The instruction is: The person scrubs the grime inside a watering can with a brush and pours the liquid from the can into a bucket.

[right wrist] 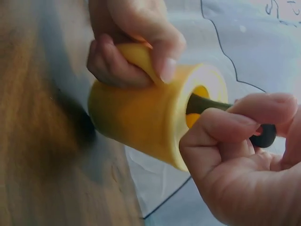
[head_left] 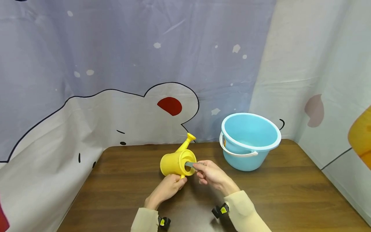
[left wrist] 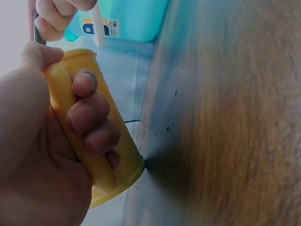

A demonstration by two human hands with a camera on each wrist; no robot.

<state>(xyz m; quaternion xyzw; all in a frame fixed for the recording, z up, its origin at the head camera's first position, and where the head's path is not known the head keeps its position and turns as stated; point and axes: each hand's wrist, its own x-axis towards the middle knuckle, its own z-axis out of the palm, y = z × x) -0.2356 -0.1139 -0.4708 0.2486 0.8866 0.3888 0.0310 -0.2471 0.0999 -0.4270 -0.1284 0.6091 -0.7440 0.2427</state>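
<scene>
A yellow watering can (head_left: pixel 171 164) is tilted on its side, its mouth facing right and its spout pointing up and away. My left hand (head_left: pixel 167 187) grips the can's handle, fingers curled round it in the left wrist view. Between the thumb and fingers of my right hand (head_left: pixel 214 175) is a slim grey-green stick-like tool (right wrist: pixel 207 104) with a dark rounded end. Its other end reaches through the mouth into the can and is hidden there, so its kind does not show. In the left wrist view the can's base rim is close to the table; contact is unclear.
A light blue bucket (head_left: pixel 246 162) with a white handle stands on the wooden table (head_left: pixel 121 180), right of and behind the hands. Small drops or specks (left wrist: pixel 168 128) dot the tabletop near the can. A printed curtain (head_left: pixel 116 58) hangs behind the table.
</scene>
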